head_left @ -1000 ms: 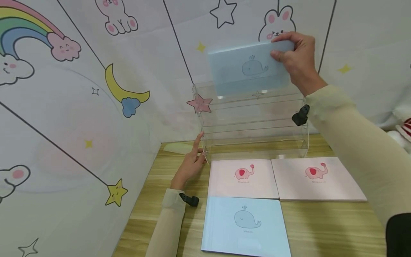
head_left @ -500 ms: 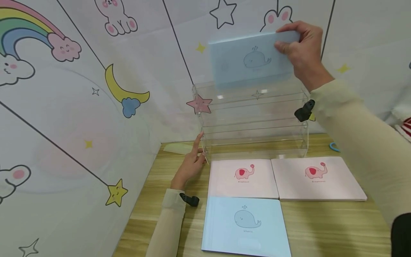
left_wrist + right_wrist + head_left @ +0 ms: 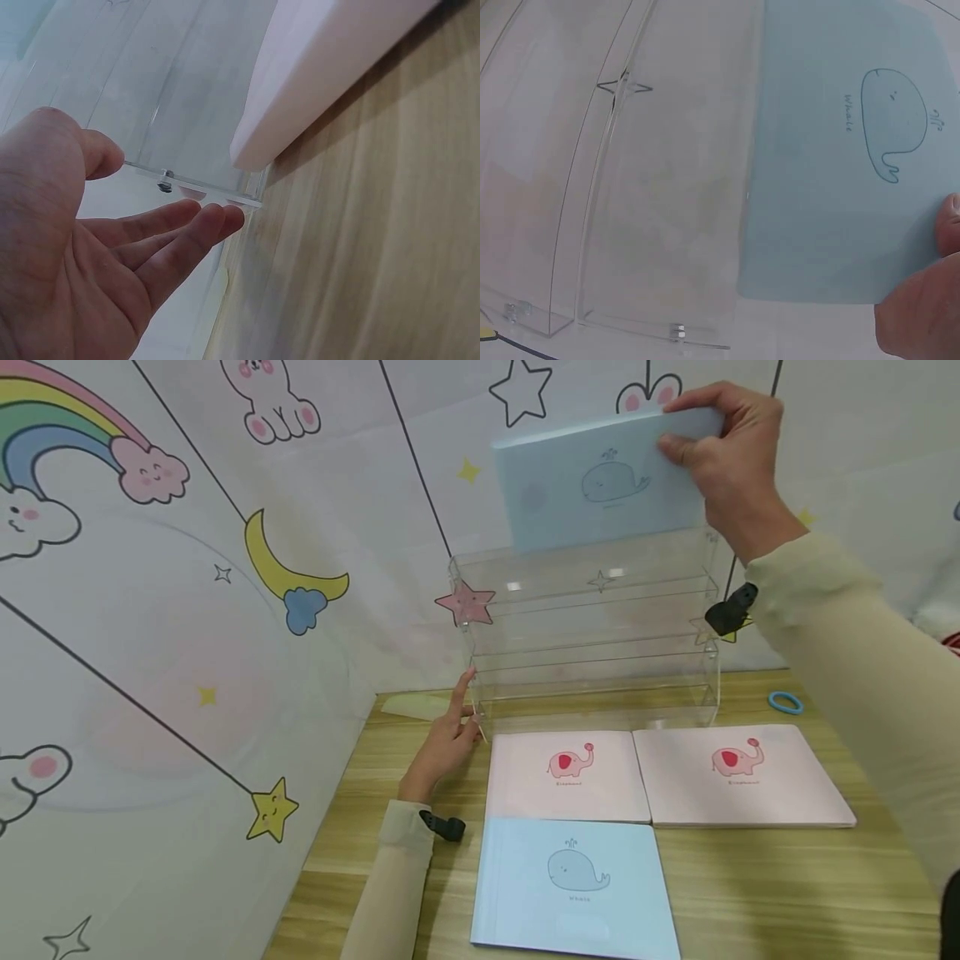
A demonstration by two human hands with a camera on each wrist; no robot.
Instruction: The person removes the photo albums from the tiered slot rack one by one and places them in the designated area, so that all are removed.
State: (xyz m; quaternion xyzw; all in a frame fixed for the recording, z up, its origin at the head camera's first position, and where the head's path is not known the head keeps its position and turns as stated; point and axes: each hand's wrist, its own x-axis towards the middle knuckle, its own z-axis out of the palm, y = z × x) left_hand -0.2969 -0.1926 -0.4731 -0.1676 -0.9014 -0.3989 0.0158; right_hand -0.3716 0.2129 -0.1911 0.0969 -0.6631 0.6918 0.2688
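Observation:
In the head view my right hand (image 3: 742, 464) pinches the upper right corner of a light blue notebook (image 3: 555, 485) with a whale drawing. Thumb lies on its front cover. The notebook hangs tilted above the top tier of a clear acrylic display rack (image 3: 592, 635); in the right wrist view the word "Whale" shows on its cover (image 3: 817, 187). My left hand (image 3: 444, 752) touches the rack's lower left side with extended fingers, and in the left wrist view the fingertips (image 3: 214, 221) meet the outer edge of the clear side panel (image 3: 195, 186).
Before the rack, two pink elephant notebooks (image 3: 600, 802) lie side by side on the wooden table (image 3: 750, 893). Another blue whale notebook (image 3: 517, 877) lies nearer. A blue ring (image 3: 785, 702) sits right of the rack; a pale flat piece (image 3: 412, 706) lies at left.
My right hand has lifted the blue notebook up and to the right, so its lower edge now stands higher over the rack. The left hand stays on the rack's side.

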